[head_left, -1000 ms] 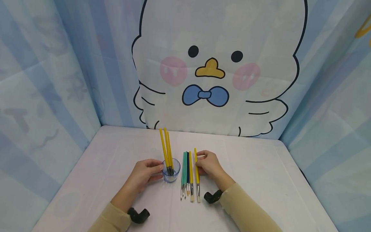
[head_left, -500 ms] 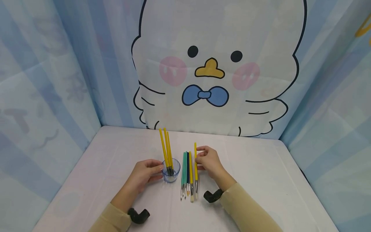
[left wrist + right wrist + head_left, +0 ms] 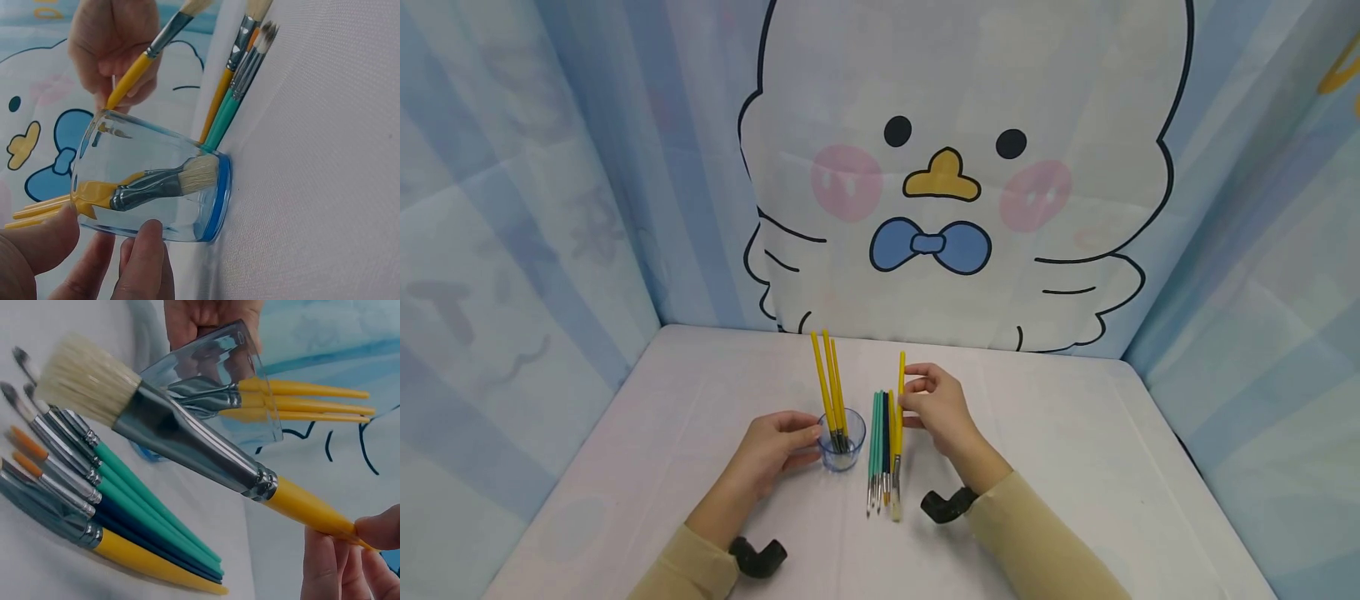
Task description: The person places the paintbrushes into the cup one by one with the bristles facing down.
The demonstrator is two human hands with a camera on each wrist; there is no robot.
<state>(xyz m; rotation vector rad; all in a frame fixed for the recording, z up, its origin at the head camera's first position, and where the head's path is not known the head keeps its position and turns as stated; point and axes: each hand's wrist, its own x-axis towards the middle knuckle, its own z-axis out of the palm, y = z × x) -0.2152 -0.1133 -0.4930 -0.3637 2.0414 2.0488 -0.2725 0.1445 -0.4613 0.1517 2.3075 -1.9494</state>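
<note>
My left hand (image 3: 775, 452) grips the clear cup (image 3: 857, 454) with its blue base (image 3: 219, 200), thumb near the rim and fingers along the side. Several yellow-handled paintbrushes (image 3: 306, 403) stand in it, bristles down. Thumb and fingers of my right hand (image 3: 943, 412) pinch the handle of another yellow paintbrush (image 3: 194, 447); its wide pale bristles point down, off the table. Beneath it lies a row of brushes: teal-handled ones (image 3: 162, 503), dark blue ones (image 3: 140, 531) and a yellow one (image 3: 156, 562). In the head view the held brush partly covers that yellow one.
The white table (image 3: 1045, 467) runs back to a curtain (image 3: 1075, 67) printed with a cartoon bird. Striped blue curtains hang at both sides. A black curved piece (image 3: 758, 557) sits at the left wrist and another (image 3: 949, 505) at the right.
My right hand has lifted the yellow paintbrush from the table, carrying it up and slightly left over the row. The left hand and cup have stayed in place.
</note>
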